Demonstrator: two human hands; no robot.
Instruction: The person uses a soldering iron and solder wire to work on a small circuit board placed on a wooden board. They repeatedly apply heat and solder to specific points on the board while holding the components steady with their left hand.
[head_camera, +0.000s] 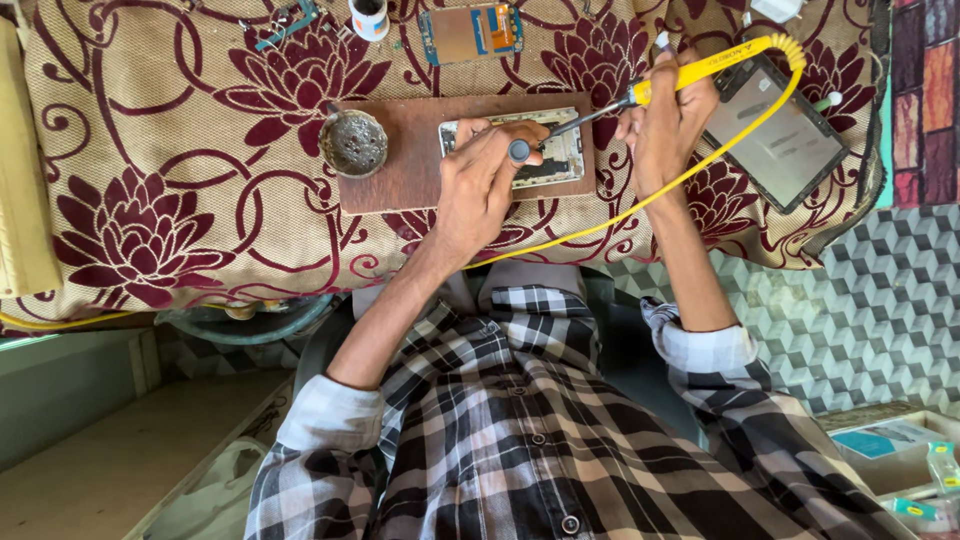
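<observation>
The person's right hand is wrapped around the yellow handle of a soldering iron, fingers closed in a firm grip. The iron's dark metal shaft slants left and down toward an opened phone that lies with its back off on a brown wooden board. The iron's tip ends at the phone's upper middle, just beside the left hand's fingertips. A yellow cord runs from the handle's far end, curls over, and trails down past the right wrist toward the person's checked shirt.

The left hand rests on the phone, covering its left part, its fingers bent and pinched on a small dark round-ended tool; what exactly this tool is cannot be told. Left of the phone, on the same board, stands a round metal tin with dull grey contents. Right of the right hand lies a dark phone screen panel. Farther off, a small circuit board rests on the flowered cloth.
</observation>
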